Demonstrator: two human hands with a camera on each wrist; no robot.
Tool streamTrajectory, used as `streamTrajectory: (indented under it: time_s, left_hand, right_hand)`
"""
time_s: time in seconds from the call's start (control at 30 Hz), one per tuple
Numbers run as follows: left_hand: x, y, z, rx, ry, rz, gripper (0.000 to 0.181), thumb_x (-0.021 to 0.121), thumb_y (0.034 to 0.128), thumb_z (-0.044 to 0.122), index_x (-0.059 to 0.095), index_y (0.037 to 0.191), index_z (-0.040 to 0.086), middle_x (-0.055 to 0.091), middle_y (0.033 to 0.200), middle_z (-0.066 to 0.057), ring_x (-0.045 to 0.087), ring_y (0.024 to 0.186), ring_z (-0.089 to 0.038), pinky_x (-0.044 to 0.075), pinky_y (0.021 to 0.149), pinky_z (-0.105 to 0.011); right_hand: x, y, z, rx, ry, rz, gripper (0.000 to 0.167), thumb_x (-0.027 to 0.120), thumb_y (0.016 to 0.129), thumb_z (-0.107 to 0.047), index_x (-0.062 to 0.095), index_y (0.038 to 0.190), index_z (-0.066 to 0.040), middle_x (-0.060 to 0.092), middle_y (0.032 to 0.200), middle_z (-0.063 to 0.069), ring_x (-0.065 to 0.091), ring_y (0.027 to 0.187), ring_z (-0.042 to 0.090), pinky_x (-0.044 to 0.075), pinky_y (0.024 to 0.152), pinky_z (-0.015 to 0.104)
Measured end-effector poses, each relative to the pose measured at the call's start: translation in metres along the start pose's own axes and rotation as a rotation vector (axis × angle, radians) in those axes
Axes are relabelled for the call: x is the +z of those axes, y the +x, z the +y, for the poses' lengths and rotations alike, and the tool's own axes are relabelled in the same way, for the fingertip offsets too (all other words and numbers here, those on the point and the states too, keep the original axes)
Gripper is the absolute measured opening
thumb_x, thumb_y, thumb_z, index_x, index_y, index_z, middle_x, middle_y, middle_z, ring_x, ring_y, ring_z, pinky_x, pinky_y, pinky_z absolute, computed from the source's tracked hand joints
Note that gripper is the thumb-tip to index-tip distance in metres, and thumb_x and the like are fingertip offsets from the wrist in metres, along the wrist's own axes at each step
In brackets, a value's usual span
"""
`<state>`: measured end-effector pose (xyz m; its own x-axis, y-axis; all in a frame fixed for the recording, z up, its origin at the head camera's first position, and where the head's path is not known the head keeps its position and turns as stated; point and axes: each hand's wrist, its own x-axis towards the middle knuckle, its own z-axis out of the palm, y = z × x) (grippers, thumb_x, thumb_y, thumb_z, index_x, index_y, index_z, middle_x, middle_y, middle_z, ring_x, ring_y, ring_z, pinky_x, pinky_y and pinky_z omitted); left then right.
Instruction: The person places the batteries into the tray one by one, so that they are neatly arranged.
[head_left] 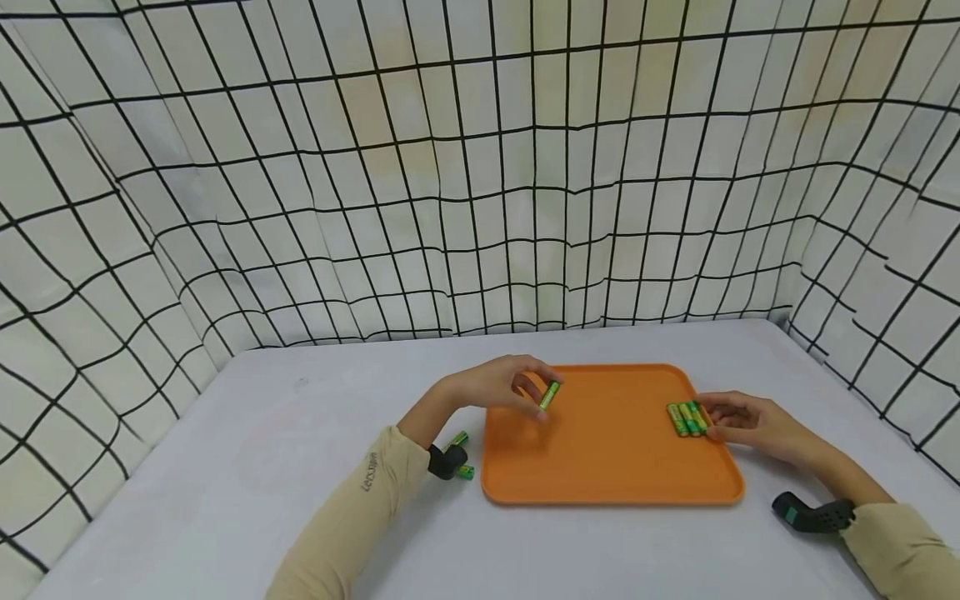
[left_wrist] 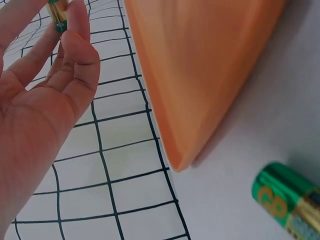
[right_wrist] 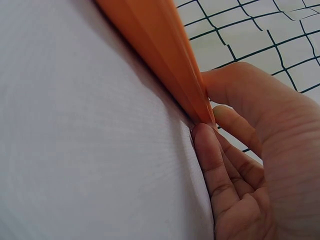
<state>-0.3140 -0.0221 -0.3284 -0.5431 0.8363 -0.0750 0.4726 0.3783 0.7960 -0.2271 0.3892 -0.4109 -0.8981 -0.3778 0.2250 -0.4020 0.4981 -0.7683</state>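
My left hand (head_left: 501, 385) pinches a green and gold battery (head_left: 550, 395) between thumb and fingers, above the left part of the orange tray (head_left: 600, 467). In the left wrist view the left hand (left_wrist: 50, 95) holds that battery (left_wrist: 59, 15) at the top left. Several batteries (head_left: 687, 419) lie side by side near the tray's right edge. Beside them, my right hand (head_left: 757, 425) touches the tray's right rim. The right wrist view shows the right hand (right_wrist: 245, 150) with thumb and fingers around the rim of the tray (right_wrist: 165, 55).
Left of the tray, batteries (head_left: 467, 472) lie on the white table (head_left: 300, 433), partly hidden by the left wrist's black camera (head_left: 447, 462). One battery (left_wrist: 287, 200) shows close up in the left wrist view. White walls with black grid lines (head_left: 480, 183) stand behind and beside the table.
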Motion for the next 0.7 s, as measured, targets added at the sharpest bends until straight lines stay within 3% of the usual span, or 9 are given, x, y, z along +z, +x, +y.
streamTrajectory:
  time_s: [0.47,0.7]
  left_hand:
    - [0.014,0.026,0.006,0.058,-0.034,-0.048,0.056,0.077,0.0843,0.009,0.054,0.134,0.0,0.055,0.122,-0.004,0.061,0.093,-0.013,0.049,0.087,-0.026]
    - [0.021,0.035,0.007,0.046,-0.068,-0.036,0.054,0.077,0.0839,0.008,0.055,0.133,0.002,0.054,0.121,-0.003,0.06,0.094,-0.014,0.048,0.084,-0.026]
  right_hand:
    - [-0.001,0.001,0.003,0.005,0.008,0.003,0.046,0.066,0.093,-0.007,0.051,0.133,0.009,0.06,0.107,-0.004,0.058,0.091,0.003,0.05,0.078,0.014]
    - [-0.001,0.002,0.002,0.019,0.03,0.005,0.046,0.066,0.093,-0.008,0.052,0.134,0.007,0.06,0.108,0.0,0.058,0.091,0.004,0.05,0.078,0.015]
